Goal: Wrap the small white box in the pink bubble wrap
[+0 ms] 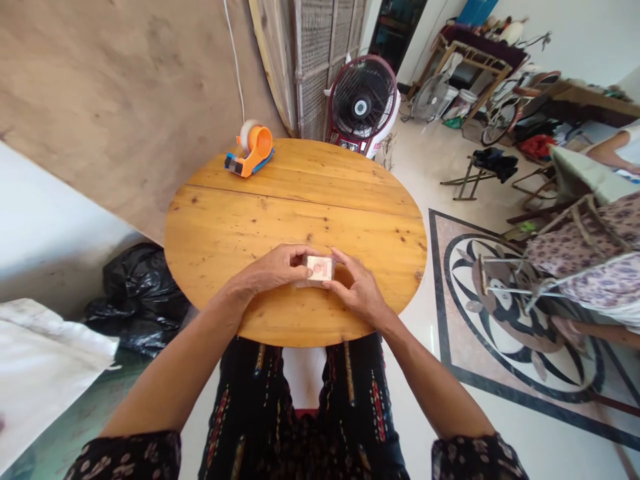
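A small pale rectangular pack (320, 268) with a reddish print on its top sits between my two hands, low over the near part of the round wooden table (300, 220). My left hand (280, 268) grips its left end, the thumb lying on the top face and the fingers behind. From the other side, my right hand (357, 283) holds the right end between thumb and forefinger. Something clear, like plastic film, seems to show around the pack's edges. Its underside is hidden.
An orange tape dispenser (255, 150) stands at the table's far left edge. Beyond the table is a dark red fan (363, 100). Black plastic bags (143, 293) lie on the left. At the right, another person (600, 260) sits near a folding stool (475, 173).
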A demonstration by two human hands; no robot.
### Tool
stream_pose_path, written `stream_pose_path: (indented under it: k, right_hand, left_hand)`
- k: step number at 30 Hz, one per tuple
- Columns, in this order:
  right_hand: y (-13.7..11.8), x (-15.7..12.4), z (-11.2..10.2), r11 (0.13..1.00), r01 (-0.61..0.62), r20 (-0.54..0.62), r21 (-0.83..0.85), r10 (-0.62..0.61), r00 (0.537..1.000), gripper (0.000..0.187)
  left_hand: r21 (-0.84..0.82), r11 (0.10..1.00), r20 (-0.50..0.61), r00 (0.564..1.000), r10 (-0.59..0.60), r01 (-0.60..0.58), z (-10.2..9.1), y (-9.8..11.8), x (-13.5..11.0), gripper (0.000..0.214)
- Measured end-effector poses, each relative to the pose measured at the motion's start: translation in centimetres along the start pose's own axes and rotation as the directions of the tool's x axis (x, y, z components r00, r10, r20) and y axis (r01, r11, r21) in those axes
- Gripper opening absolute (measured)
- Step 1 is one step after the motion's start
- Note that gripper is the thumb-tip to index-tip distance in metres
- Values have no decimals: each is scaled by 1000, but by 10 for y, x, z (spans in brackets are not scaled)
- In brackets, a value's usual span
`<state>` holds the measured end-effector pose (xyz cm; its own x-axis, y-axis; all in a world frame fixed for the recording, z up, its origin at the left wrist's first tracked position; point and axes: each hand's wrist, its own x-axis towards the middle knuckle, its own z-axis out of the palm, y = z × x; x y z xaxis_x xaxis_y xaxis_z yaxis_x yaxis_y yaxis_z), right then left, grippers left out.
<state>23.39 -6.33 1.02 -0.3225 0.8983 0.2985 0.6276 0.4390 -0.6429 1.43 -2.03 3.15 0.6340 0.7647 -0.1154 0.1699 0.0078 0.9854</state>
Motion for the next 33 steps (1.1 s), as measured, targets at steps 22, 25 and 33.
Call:
stream_pose_path:
  k: [22, 25, 33]
  right_hand:
    - [5, -8, -5, 992, -110, 29, 65, 108, 994, 85]
    - [5, -6, -2, 991, -99, 32, 92, 96, 995, 87]
    - [8, -6, 5, 999, -31, -10, 8, 31, 999, 69]
  left_hand:
    - [215, 976, 82, 997, 8, -25, -8, 0, -8, 88]
    - [342, 939, 89, 996, 6, -36, -8, 1, -8, 92]
    - [407, 911, 17, 998, 68, -69, 2, 5, -5, 84]
